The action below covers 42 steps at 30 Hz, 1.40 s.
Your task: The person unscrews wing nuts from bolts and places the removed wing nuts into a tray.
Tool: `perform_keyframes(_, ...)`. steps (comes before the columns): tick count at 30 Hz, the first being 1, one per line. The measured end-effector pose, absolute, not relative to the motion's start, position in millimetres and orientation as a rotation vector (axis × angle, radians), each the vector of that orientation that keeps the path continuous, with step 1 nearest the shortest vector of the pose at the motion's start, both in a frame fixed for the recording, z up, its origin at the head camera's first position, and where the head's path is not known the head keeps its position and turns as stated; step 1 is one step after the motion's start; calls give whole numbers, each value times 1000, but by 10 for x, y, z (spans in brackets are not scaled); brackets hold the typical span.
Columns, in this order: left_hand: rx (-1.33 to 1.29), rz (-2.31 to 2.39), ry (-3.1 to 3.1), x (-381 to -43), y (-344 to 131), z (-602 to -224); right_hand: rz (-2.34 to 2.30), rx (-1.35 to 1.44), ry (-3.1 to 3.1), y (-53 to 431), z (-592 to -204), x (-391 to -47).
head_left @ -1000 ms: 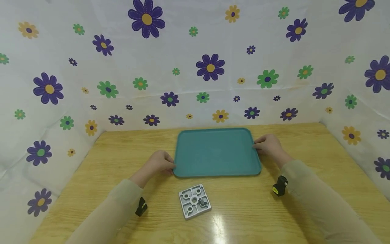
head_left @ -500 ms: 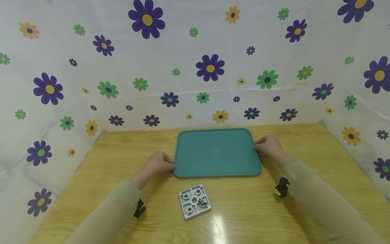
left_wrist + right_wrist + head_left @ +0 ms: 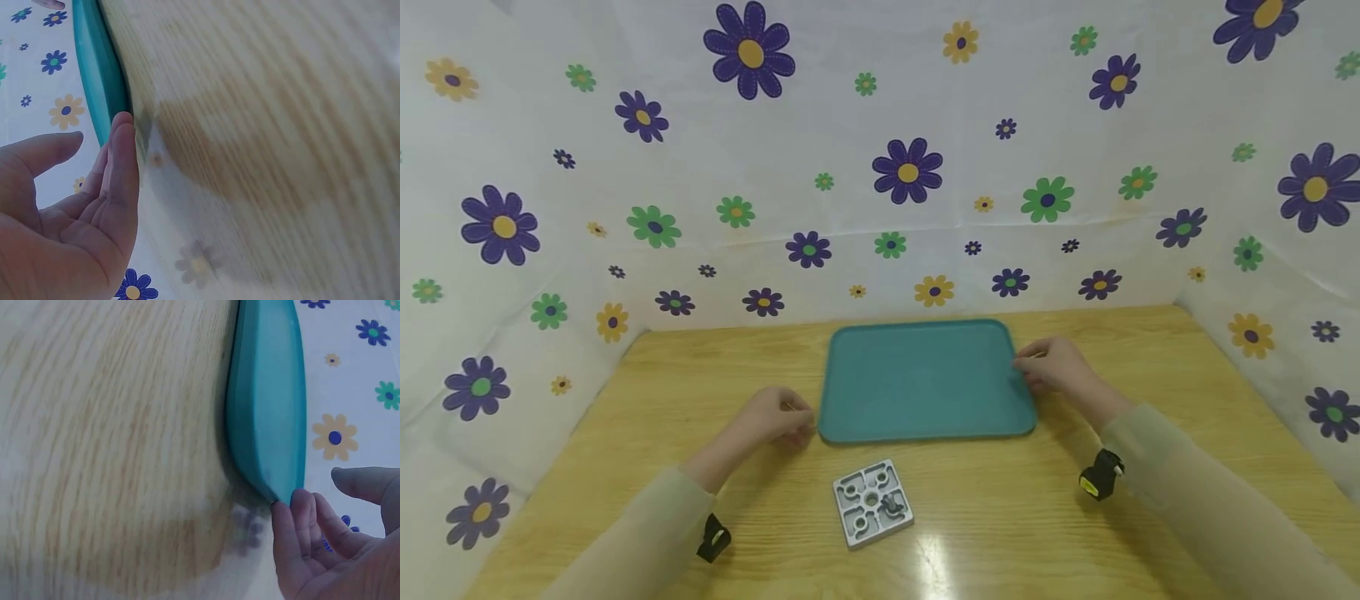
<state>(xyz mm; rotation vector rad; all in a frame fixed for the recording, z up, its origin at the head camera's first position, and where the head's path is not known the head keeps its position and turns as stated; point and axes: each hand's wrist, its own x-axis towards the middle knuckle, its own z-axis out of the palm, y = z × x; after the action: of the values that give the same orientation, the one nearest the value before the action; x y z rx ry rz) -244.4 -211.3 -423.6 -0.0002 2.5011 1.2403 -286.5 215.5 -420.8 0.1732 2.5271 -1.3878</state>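
Teal tray (image 3: 925, 383) lies flat on the wood table (image 3: 1015, 517), set toward the far side, just before a white cloth (image 3: 835, 133) printed with purple, green and orange flowers. From where I stand, the person's left hand (image 3: 775, 417) is at the tray's left edge, close to the near corner. Its fingers lie together, nearly straight, the thumb well apart from them; whether the fingertips touch the rim, I cannot tell. Right hand (image 3: 1056, 367): at the opposite short edge, fingertips at the rim, thumb raised clear of the fingers, so no pinch on the tray; contact again uncertain. Metal block (image 3: 872, 504), square and silver-grey, rests on the table on the person's side of the tray, turned at an angle, near its left corner and apart from both hands. Recesses and rings mark its top; a darker grey piece (image 3: 892, 503) sits in one recess. Both sleeves (image 3: 1195, 475) are pale; below each cuff shows a black wrist camera (image 3: 1101, 475).
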Motion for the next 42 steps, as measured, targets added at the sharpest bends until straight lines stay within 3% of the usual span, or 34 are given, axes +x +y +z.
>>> perform_keyframes(25, 6, 1413, 2225, -1977, -2242, -4245, -1397, -206, 2332, 1736, -4014, -2363)
perform_keyframes(42, 69, 1548, 2192, -1664, -2052, -4328, -1374, -364, 2170, 1391, -4043, -2078)
